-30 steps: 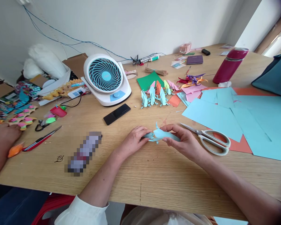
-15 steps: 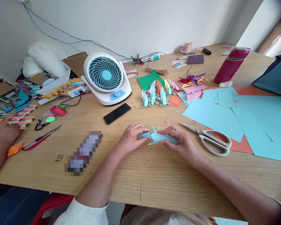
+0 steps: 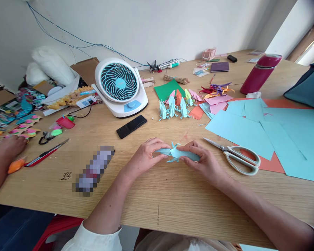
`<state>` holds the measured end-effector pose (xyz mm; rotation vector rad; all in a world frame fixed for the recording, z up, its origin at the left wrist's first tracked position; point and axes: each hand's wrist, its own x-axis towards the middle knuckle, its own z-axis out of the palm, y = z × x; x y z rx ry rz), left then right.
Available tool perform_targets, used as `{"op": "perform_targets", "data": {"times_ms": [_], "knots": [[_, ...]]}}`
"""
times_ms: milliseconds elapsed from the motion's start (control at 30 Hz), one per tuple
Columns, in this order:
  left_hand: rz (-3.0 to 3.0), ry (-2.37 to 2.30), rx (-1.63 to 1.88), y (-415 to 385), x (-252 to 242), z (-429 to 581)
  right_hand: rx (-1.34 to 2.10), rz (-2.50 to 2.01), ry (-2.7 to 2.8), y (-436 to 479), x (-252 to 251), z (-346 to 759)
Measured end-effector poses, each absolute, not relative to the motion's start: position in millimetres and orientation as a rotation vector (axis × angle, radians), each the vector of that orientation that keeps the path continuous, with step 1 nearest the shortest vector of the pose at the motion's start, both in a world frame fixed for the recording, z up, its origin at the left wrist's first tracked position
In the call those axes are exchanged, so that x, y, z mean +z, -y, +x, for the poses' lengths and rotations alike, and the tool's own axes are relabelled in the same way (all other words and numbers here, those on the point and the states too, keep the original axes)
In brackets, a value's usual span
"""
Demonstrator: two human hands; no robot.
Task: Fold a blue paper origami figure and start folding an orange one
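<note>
Between my hands, just above the wooden table, is a light-blue folded paper figure (image 3: 176, 152) with thin pointed legs sticking out near its middle. My left hand (image 3: 148, 153) pinches its narrower left end between thumb and fingers. On its wider right end, my right hand (image 3: 199, 157) is closed, thumb below and fingers above. Beyond my hands stand several finished-looking folded paper figures (image 3: 173, 105) in blue, pink, orange and yellow-green. White-handled scissors (image 3: 242, 158) lie just right of my right hand, blades pointing left.
Blue paper sheets (image 3: 240, 134) cover the right side, near a magenta flask (image 3: 260, 75) and a blue bag (image 3: 307, 87). A white fan (image 3: 120, 87) and black phone (image 3: 131, 126) are beyond my left hand. Another person's hand (image 3: 12, 150) rests at far left, near a red-and-black cutter (image 3: 45, 153).
Both hands keep hold of the blue paper figure in nearly the same place. The view has shifted slightly. At far left, the other person's hand has moved a little.
</note>
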<state>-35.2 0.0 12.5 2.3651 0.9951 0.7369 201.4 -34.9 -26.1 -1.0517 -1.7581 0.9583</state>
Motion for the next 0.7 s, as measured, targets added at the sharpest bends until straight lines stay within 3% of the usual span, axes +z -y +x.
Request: {"op": "perform_targets", "data": {"times_ms": [700], "knots": [[2.256, -0.996, 0.715, 4.4, 13.3, -28.7, 0.747, -1.025, 1.862, 40.8, -21.6, 196.9]]}}
